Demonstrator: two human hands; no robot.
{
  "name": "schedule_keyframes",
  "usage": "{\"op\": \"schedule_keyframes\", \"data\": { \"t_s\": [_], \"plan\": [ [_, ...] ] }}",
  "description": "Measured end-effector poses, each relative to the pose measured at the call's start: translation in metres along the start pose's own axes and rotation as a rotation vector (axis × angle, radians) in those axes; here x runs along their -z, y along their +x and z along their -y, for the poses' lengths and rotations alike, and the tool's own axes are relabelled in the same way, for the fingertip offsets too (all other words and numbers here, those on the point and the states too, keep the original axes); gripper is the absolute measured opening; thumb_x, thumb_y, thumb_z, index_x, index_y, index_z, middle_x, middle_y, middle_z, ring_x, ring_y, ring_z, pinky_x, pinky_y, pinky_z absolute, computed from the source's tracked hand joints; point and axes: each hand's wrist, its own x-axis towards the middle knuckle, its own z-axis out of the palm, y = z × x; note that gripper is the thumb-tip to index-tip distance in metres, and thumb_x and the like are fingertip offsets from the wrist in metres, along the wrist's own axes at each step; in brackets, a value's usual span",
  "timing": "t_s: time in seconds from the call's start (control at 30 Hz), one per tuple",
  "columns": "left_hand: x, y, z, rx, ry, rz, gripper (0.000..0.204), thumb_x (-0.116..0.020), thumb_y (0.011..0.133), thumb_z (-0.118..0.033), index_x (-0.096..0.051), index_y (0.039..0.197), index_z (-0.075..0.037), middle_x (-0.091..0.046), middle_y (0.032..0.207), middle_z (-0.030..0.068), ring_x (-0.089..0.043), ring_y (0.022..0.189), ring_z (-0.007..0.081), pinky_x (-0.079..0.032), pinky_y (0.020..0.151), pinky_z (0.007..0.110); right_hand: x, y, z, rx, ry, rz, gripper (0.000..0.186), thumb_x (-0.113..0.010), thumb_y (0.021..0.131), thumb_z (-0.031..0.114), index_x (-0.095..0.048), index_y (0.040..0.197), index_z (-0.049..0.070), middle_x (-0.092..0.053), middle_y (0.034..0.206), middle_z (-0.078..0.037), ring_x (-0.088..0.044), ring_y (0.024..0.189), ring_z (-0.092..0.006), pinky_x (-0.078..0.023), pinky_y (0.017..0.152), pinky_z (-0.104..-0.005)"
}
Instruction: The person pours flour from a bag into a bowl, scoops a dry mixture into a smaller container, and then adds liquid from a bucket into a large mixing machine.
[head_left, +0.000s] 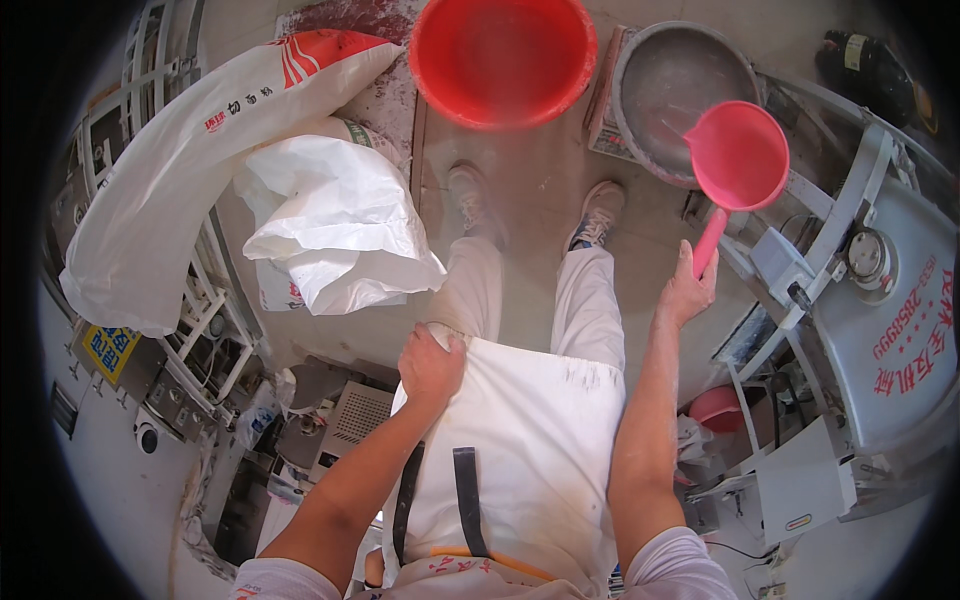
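A long white sack with red markings [190, 160] lies slanted across a metal rack at far left, with an open, crumpled white bag [335, 235] just beside it on the floor. Nearer the middle, the person's left hand [432, 362] is closed on the upper corner of a white apron [530, 440], gripping a fold of the cloth against the thigh. Beyond the person's two shoes, a large red bucket [502, 58] stands on the dusty floor, and to its right sits a round grey metal basin [672, 92]. The right hand [688, 290] is wrapped around the lower end of the handle of a pink plastic scoop [738, 158], held up so that its bowl overlaps the basin's right edge. At far right stands a grey machine with a rounded metal cover [880, 330].
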Motion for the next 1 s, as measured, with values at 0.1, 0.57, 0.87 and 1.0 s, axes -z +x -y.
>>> {"op": "schedule_keyframes", "data": {
  "t_s": [0.1,0.57,0.87,1.0],
  "plan": [
    [0.002,0.000,0.000,-0.002,-0.007,-0.001,0.049,-0.063,0.091,-0.039,-0.057,0.113,0.004,-0.067,0.111,0.0267,-0.067,0.106,0.0423,-0.052,0.095,0.051,0.000,0.001,-0.001,-0.023,0.012,0.010,0.043,-0.079,0.092,0.019,-0.068,0.131,0.002,-0.072,0.101,-0.006,-0.065,0.090,-0.0184,-0.051,0.086,-0.0341],
    [-0.003,0.000,0.002,0.010,-0.066,0.013,0.049,-0.063,0.091,-0.040,-0.058,0.111,0.005,-0.068,0.109,0.0269,-0.067,0.105,0.0431,-0.052,0.095,0.051,-0.015,-0.019,0.065,-0.276,0.431,0.450,0.037,-0.080,0.095,0.019,-0.070,0.128,0.003,-0.052,0.070,0.006,-0.043,0.051,-0.0025,-0.032,0.045,-0.0209],
    [-0.005,-0.001,0.007,0.039,-0.110,0.011,0.046,-0.064,0.092,-0.038,-0.056,0.109,0.004,-0.067,0.106,0.0292,-0.066,0.102,0.0468,-0.052,0.093,0.054,-0.095,-0.043,0.104,-0.163,0.451,0.645,0.043,-0.085,0.090,0.016,-0.073,0.129,0.002,-0.061,0.084,0.008,-0.049,0.069,-0.0009,-0.040,0.059,-0.0198],
    [-0.007,-0.002,0.008,0.060,-0.098,0.010,0.049,-0.063,0.091,-0.042,-0.058,0.108,0.004,-0.067,0.105,0.0262,-0.066,0.103,0.0430,-0.052,0.094,0.052,-0.131,-0.054,0.108,-0.034,0.308,0.625,0.049,-0.086,0.089,0.033,-0.074,0.131,0.010,-0.065,0.085,0.007,-0.056,0.080,-0.0052,-0.048,0.074,-0.0244]
  ]
}}
